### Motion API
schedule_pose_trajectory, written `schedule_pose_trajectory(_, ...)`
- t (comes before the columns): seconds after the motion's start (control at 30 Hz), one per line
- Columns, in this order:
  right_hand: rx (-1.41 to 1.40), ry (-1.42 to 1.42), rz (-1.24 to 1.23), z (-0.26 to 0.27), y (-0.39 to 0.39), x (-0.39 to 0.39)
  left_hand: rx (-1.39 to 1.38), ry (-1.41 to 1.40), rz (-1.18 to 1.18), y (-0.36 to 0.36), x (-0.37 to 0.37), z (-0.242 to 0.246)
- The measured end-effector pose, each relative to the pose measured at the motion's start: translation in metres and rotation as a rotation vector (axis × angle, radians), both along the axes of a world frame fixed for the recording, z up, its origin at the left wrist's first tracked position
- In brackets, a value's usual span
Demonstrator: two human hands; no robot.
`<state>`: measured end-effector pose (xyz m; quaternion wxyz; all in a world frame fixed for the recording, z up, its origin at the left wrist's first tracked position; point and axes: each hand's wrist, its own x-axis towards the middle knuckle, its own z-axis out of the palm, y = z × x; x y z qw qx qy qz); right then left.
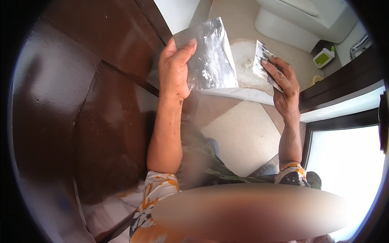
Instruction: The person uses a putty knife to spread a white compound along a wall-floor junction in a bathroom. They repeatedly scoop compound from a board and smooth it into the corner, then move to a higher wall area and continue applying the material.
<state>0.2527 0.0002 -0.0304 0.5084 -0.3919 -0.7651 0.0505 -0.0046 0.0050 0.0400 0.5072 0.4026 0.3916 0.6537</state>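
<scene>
My left hand (177, 68) grips a wide rectangular metal plate (209, 57) by its left side, thumb on top. White paste is smeared over the plate's right half. My right hand (282, 74) holds a smaller flat metal scraper blade (262, 60), also coated with white and grey paste, a short way to the right of the plate and not touching it. Below and between them, on the floor, lies a pale dried patch (243, 50) with a small crumbly heap of whitish material (248, 65) on it, partly covered from view by the two tools.
A glossy dark brown door (121, 121) fills the left side. A white toilet (285, 27) stands beyond, with a green and white bottle (324, 58) beside it. A pale raised threshold (258, 95) crosses the tiled floor (243, 133). A dark frame (343, 76) runs along the right.
</scene>
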Motion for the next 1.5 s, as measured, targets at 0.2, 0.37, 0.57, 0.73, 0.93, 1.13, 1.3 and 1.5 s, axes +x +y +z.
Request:
schedule_pose_trajectory(0.2,0.254,-0.502,-0.03,0.02,0.007,-0.016,0.155,0.365,-0.013,-0.007,0.016,-0.011)
schedule_pose_trajectory(0.37,-0.068,-0.507,0.135,0.045,0.014,-0.001,0.155,-0.233,0.213,-0.006,0.0,-0.015)
schedule_pose_trajectory(0.57,0.047,-0.036,0.489,0.075,0.031,0.001,-0.191,-0.56,0.069,-0.005,0.024,-0.011)
schedule_pose_trajectory(0.73,0.033,-0.314,0.355,0.068,0.033,-0.003,-0.485,-0.638,-0.02,0.002,0.036,0.002)
schedule_pose_trajectory(0.93,-0.357,-0.319,0.137,0.003,0.055,0.054,-0.21,-0.584,-0.181,0.015,0.033,0.008)
schedule_pose_trajectory(1.13,-1.14,0.816,0.13,-0.095,0.091,0.055,-0.136,-0.441,-0.277,0.013,0.023,0.006)
schedule_pose_trajectory(1.3,-1.35,1.118,0.546,-0.164,0.133,0.025,-0.278,-0.13,-0.053,-0.028,0.015,0.013)
schedule_pose_trajectory(1.5,-1.61,1.122,0.562,-0.213,0.152,-0.022,-0.634,-0.003,0.146,-0.065,0.012,0.02)
